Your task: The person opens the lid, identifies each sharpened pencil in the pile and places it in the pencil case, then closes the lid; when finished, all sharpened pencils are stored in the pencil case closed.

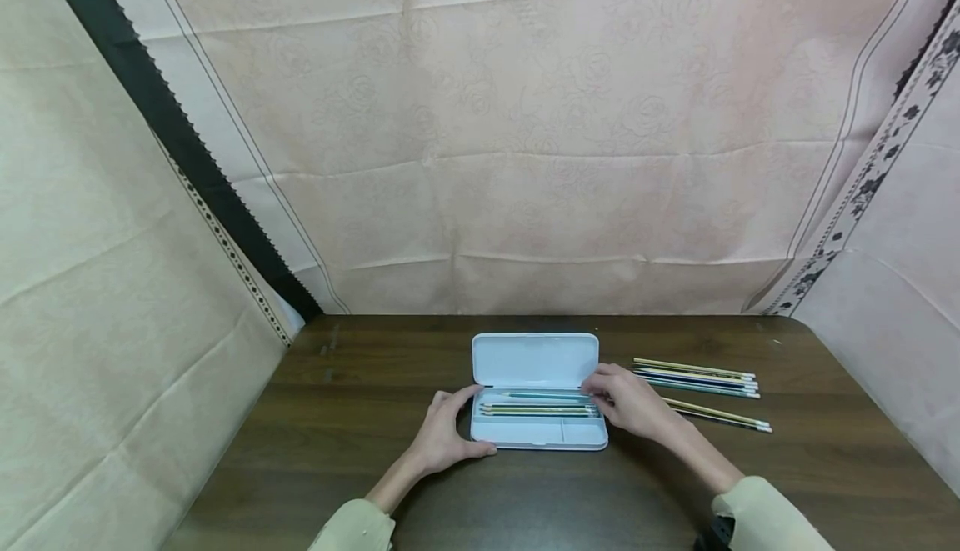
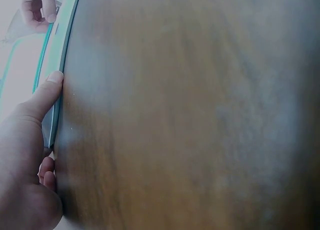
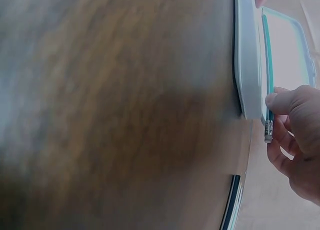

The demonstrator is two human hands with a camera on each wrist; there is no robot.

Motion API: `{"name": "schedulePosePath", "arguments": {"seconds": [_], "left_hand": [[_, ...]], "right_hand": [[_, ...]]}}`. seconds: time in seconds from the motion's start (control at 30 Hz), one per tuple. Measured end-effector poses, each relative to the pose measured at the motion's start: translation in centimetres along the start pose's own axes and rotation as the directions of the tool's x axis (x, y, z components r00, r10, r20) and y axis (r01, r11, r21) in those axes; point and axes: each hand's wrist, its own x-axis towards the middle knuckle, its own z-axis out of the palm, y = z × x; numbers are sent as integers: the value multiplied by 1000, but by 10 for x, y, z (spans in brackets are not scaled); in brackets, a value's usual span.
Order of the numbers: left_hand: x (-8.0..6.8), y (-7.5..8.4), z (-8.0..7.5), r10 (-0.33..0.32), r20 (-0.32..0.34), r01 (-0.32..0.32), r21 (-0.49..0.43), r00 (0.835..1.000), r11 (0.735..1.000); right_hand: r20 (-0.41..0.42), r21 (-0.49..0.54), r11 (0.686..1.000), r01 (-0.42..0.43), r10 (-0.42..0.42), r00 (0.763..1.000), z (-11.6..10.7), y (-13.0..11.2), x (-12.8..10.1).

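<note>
Right now my left hand braces the left end of the open pencil case, fingers curled round its wall, near the worktop's middle. My right hand pinches the teal pencil by its eraser end. I'd lower it flat beside the pencils already inside, parallel, releasing only once seated.
</note>
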Motion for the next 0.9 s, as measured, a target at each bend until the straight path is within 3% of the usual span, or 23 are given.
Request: {"name": "schedulePosePath", "arguments": {"seconds": [0.9], "left_hand": [[0, 1, 0, -14, 4, 14, -3, 1000, 1000]], "right_hand": [[-61, -24, 994, 104, -105, 993, 16, -13, 16]]}}
